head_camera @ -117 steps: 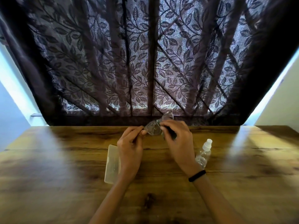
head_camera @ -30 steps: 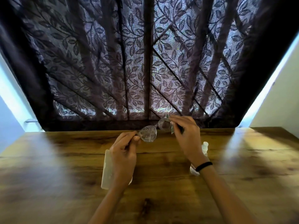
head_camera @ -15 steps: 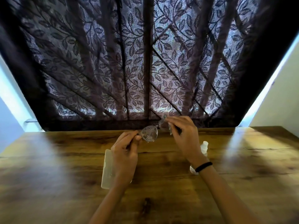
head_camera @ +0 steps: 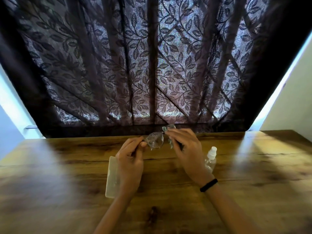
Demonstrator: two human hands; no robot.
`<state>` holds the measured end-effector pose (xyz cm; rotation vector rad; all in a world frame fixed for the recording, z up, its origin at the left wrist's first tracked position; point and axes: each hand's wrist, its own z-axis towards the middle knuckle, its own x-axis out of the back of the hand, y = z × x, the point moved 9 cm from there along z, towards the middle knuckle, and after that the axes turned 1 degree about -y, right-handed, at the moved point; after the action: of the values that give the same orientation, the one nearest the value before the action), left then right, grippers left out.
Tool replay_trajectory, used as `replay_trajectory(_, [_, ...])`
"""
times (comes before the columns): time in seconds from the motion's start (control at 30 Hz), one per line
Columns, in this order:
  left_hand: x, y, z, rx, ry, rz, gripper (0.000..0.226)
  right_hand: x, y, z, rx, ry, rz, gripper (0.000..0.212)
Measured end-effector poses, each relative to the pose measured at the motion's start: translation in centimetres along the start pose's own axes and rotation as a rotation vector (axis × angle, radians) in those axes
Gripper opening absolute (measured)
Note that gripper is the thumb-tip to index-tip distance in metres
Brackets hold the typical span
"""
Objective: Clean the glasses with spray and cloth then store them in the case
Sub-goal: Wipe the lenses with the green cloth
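My left hand pinches the glasses while my right hand pinches the cloth over a lens; pressing hard could twist the frame.

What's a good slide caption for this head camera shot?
Left hand steadies glasses; right hand wipes with cloth.

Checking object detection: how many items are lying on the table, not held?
2. The case lies under the left hand; the spray bottle lies beside the right hand. Arms may hide more.
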<state>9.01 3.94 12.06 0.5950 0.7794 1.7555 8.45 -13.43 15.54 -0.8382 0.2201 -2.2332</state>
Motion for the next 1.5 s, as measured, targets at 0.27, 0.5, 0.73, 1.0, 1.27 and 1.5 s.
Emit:
replay_trajectory(0.27, [-0.1,-0.1,0.0,0.003,0.000,-0.057,0.022,1.0,2.9,0.0,-0.121,0.086,0.053,0.021])
replay_trajectory(0.5, [0.1,0.0,0.2,-0.004,0.043,-0.066,0.011,0.8,1.4,-1.3,-0.112,0.141,0.052,0.026])
replay_trajectory(0.73, [0.3,0.6,0.2,-0.038,0.037,-0.031,0.019,0.8,1.2,-1.5,-0.098,0.140,0.043,0.027])
replay_trajectory(1.0, [0.3,0.5,0.4,-0.049,0.049,-0.078,0.018,1.1,1.4,-1.3,-0.107,0.135,0.037,0.027])
replay_trajectory(1.27, [0.0,0.0,0.1,-0.037,-0.001,-0.024,0.014,0.0,-1.4,0.6,-0.001,0.000,-0.006,0.027])
replay_trajectory(1.5, [0.3,1.0,0.3,-0.035,0.005,-0.028,0.023,0.0,0.0,2.5,-0.011,-0.015,-0.039,0.024])
